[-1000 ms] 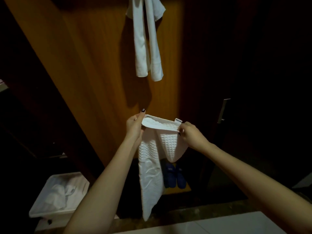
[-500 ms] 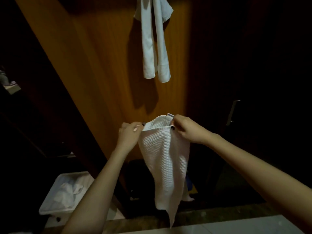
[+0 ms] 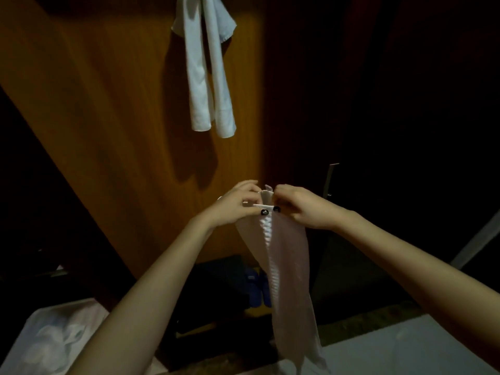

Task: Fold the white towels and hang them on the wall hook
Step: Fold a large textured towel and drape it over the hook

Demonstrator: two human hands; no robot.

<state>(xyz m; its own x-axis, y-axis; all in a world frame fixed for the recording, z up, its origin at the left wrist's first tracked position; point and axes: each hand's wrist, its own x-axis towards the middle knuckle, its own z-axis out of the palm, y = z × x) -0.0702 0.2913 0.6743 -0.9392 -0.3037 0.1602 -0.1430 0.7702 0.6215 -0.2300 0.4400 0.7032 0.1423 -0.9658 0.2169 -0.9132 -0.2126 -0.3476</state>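
The person stands in front of a wooden wall panel (image 3: 108,109) in a rather dark room. Both hands are raised close together, almost touching. The left hand (image 3: 238,205) pinches the top edge of a white waffle-weave towel (image 3: 288,266) between thumb and curled fingers, and the right hand (image 3: 301,208) pinches the same edge just beside it. The thumbnails have dark polish. The towel is gathered narrow at the top and hangs straight down from the two hands in a long strip; its lower end reaches in front of a pale surface (image 3: 405,353) at the bottom right.

Higher up on the panel hangs a second white towel (image 3: 209,77), folded into two long bands. Its upper part goes out of the picture, so I cannot tell what carries it.

At the lower left stands a white basket (image 3: 29,328) with crumpled white cloth (image 3: 58,339) inside. On the floor near the panel is a pair of blue slippers (image 3: 257,290).
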